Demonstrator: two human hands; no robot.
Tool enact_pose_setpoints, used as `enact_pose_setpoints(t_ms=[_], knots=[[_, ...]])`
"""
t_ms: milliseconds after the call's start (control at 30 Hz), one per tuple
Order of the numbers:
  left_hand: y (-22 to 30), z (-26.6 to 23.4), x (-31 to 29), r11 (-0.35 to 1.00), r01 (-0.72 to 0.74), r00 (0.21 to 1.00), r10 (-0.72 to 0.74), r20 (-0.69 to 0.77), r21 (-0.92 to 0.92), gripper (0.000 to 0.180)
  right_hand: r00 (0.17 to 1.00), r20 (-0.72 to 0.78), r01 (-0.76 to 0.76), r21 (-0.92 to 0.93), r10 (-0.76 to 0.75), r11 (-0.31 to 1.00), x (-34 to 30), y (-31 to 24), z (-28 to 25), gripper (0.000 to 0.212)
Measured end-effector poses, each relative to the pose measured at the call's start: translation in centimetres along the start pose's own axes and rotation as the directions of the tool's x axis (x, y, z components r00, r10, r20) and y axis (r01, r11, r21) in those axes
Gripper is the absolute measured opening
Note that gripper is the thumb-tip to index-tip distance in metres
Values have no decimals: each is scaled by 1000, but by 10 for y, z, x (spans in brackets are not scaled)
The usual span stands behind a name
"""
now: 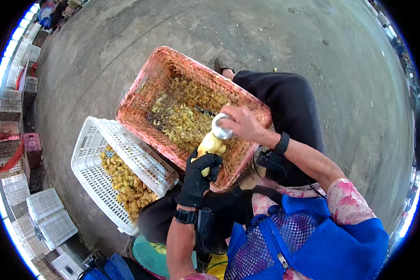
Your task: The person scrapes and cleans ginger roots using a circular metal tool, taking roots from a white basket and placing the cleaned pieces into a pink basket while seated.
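My left hand (201, 173), in a black glove, grips a piece of peeled ginger root (211, 144) from below, its pale yellow flesh facing up. My bare right hand (245, 125) closes around a round silvery metal piece, like a small can or ring (222, 126), which meets the upper end of the ginger. Both hands are above the near side of a pinkish-red plastic crate (144, 74), whose bottom is covered with yellowish peelings (182, 116). A dark slim object (204, 111) lies among the peelings, partly hidden by my right hand.
White slatted crates (91, 144) stand left of the red one, with unpeeled ginger (126, 182) inside. A teal basin (149, 256) sits by my left forearm, holding something pale yellow. Stacked crates (51, 214) line the left wall. Someone (51, 14) is at the far left.
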State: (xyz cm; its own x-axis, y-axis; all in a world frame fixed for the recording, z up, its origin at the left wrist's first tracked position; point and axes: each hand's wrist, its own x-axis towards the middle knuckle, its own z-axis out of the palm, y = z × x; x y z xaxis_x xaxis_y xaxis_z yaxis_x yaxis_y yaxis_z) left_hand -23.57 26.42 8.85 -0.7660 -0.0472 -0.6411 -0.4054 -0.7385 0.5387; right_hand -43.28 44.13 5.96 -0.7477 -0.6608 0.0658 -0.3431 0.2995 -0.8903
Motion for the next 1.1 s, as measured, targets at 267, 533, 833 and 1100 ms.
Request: enact_pose_setpoints(t_ms=[267,533,833,1100], knots=[[7,-10,2,997,-57,998,56,-16,-58,30,994,-53,81,-271,-99,959,12,58,-17,23],[-11,-26,12,981,-168,984,160,79,101,12,985,57,163,2,-163,987,-3,-7,16,23],[-7,-13,13,995,-66,997,64,-33,-73,29,997,-72,-9,-260,-10,966,-1,90,6,27],[-16,-13,15,954,191,980,-173,95,-231,32,901,158,-348,820,403,455,8,-9,53,27]])
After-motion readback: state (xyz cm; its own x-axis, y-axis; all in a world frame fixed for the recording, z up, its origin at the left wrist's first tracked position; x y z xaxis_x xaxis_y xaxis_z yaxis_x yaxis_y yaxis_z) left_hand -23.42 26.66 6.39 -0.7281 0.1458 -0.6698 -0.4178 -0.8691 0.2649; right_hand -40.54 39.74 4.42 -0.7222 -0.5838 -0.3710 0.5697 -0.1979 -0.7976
